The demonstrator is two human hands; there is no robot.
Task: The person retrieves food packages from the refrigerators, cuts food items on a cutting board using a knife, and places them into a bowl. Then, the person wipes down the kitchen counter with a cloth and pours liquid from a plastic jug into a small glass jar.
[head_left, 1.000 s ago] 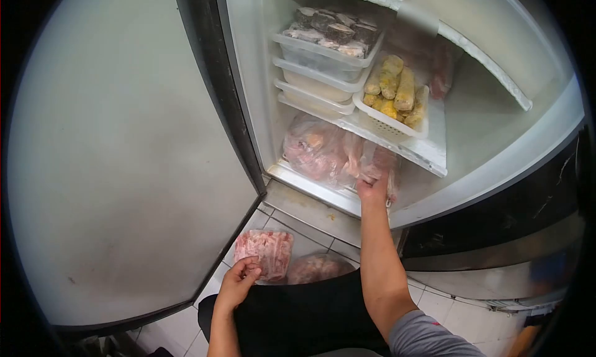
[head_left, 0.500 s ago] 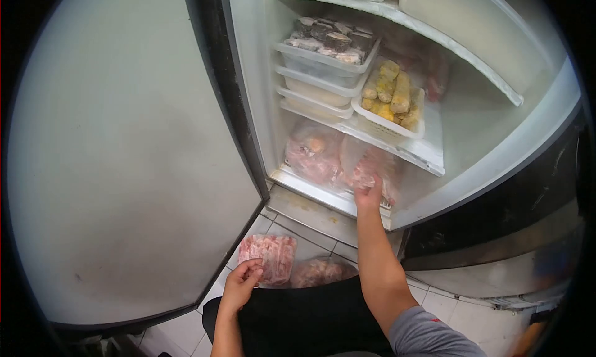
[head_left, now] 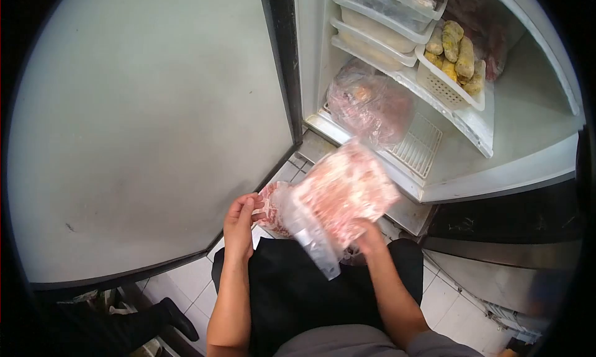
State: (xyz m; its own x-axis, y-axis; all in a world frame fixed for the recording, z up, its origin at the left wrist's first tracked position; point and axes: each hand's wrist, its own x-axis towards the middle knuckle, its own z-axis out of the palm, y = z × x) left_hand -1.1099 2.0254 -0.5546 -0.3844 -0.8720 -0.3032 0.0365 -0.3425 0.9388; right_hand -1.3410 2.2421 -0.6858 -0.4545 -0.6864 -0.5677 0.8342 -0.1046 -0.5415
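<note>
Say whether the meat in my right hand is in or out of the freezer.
Out: your right hand holds the meat by your knees, outside the freezer.

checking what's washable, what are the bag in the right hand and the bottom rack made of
Bag: likely thin, glossy plastic film; it is see-through and creased. Rack: probably white-coated metal wire, given its thin pale bars, though plastic is possible.

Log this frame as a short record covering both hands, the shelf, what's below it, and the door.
Right hand: grips a flat slab of bagged meat
Left hand: at a partly hidden pink packet; contact unclear
Shelf: stacked trays, white basket of yellow cylindrical items
Below shelf: bulky clear bag, wire rack beside it
Door: open
</note>
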